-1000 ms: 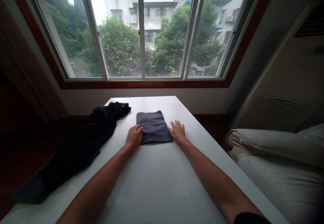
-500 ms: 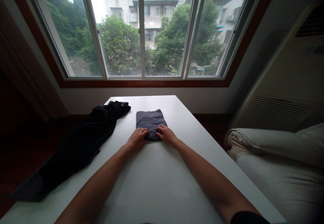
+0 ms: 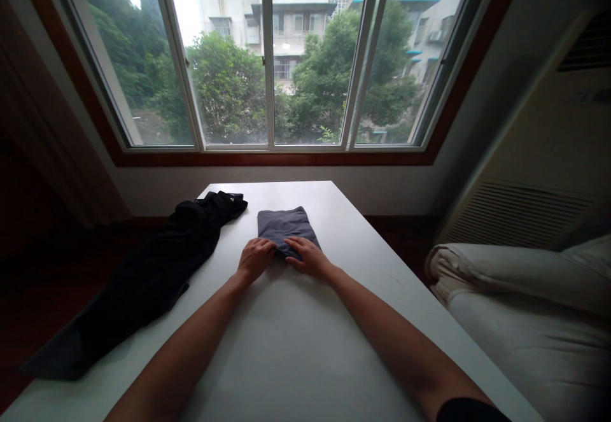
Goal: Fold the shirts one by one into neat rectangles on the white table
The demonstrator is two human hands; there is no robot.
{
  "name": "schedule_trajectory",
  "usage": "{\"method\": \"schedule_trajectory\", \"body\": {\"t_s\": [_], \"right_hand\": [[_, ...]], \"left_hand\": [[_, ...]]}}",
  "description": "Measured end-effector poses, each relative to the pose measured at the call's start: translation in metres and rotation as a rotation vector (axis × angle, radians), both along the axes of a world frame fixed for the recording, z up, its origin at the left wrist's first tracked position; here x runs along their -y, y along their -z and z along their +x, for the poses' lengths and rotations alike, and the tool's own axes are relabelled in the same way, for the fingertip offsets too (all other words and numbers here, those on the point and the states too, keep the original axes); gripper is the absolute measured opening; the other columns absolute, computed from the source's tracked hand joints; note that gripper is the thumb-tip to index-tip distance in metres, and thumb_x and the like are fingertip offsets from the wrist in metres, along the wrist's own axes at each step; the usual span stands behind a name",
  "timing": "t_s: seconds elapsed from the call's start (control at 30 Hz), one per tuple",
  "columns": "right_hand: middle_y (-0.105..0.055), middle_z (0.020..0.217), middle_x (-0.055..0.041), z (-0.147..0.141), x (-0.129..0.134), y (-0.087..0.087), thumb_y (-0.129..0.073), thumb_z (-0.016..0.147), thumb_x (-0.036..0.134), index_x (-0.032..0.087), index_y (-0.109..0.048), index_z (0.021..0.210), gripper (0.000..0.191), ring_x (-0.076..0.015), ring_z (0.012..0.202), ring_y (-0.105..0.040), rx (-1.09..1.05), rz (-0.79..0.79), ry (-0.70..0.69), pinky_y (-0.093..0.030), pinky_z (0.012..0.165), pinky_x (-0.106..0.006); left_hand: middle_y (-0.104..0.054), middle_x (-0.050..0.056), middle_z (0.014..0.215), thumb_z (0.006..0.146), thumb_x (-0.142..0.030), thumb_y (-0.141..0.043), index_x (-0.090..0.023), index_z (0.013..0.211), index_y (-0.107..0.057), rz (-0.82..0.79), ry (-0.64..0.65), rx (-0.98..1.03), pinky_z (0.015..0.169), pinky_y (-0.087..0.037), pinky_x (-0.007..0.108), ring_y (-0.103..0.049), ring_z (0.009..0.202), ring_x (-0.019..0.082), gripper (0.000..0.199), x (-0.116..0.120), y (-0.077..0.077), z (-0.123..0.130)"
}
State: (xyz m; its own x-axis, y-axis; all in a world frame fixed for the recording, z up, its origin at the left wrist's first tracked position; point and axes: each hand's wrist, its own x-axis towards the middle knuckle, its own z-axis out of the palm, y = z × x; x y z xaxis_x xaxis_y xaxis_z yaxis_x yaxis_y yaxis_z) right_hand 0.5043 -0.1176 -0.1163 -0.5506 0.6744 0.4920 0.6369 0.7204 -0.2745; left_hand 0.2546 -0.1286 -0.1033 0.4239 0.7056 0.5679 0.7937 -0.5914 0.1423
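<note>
Head view: seemingly working the near edge of folded grey cloth (image 3: 287, 223) on white table (image 3: 291, 345). Curling left hand (image 3: 256, 257) by near-left corner; cannot tell whether pinching. Laying right hand (image 3: 308, 256) on top, thumb parted from fingers. Next, probably calls for even 2-handed control.

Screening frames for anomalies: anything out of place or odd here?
Mainly the black garment: it lies bunched along the left side of the white table and hangs over its edge, untidy beside the flat, folded grey cloth. A faint mark also shows on the table's right side; can't tell if scratch or dirt.
</note>
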Motion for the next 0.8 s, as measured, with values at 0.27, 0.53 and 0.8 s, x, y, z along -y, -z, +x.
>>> {"method": "schedule_trajectory", "body": {"t_s": [0.27,0.53,0.8], "right_hand": [[-0.067,0.141,-0.0099,-0.009,-0.002,0.002,-0.067,0.097,0.022,0.025,-0.067,0.140,0.044,-0.0267,0.129,-0.064,0.054,0.022,0.085,-0.050,0.112,-0.043],[-0.068,0.139,-0.0081,-0.011,0.002,-0.004,-0.062,0.101,0.024,0.025,-0.068,0.139,0.038,-0.0248,0.127,-0.065,0.058,0.045,0.066,-0.052,0.111,-0.041],[-0.054,0.156,-0.0109,-0.012,-0.002,0.004,-0.054,0.098,0.015,0.022,-0.050,0.156,0.059,-0.0248,0.145,-0.050,0.166,-0.044,0.123,-0.039,0.121,-0.043]], "left_hand": [[-0.074,0.005,0.098,0.102,-0.024,-0.056,-0.023,0.101,-0.070,0.029,-0.003,0.091,0.092,-0.050,0.038,-0.067,0.096,0.023,0.014,0.005,-0.004,0.002],[-0.075,0.006,0.108,0.094,-0.023,-0.069,-0.025,0.106,-0.073,0.061,0.054,-0.082,0.097,-0.048,0.041,-0.065,0.103,0.026,0.014,0.011,-0.009,0.007],[-0.076,0.007,0.100,0.103,-0.027,-0.057,-0.025,0.104,-0.076,0.005,-0.060,-0.107,0.095,-0.046,0.040,-0.066,0.099,0.025,0.019,0.013,-0.015,0.005]]}}
